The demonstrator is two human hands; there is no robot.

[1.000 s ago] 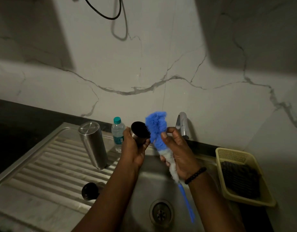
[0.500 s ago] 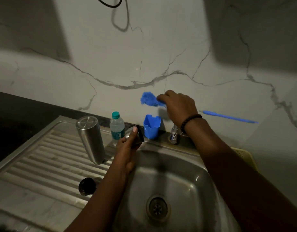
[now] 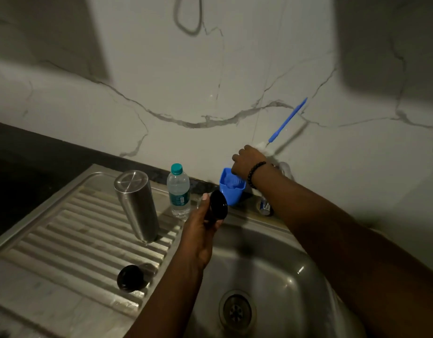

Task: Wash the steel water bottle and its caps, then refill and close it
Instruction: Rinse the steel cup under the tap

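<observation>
Reaching right hand (image 3: 248,162): arm stretched toward wall, fingers clamped on blue bottle brush (image 3: 287,120), head down in blue cup (image 3: 231,186).
Left hand (image 3: 201,228): raised over sink (image 3: 271,272), gripping black cap (image 3: 218,204).
Steel bottle (image 3: 137,206): upside down on drainboard (image 3: 71,230).
Second cap (image 3: 131,278): lying on drainboard.

Two hands: the left hand (image 3: 201,230) and the right hand (image 3: 247,161). One steel water bottle (image 3: 137,205), upside down. Two black caps: one cap in hand (image 3: 218,205), one cap on the drainboard (image 3: 130,278). One plastic water bottle (image 3: 178,191), one blue cup (image 3: 232,189), one bottle brush (image 3: 287,120), one drain (image 3: 237,311).
</observation>
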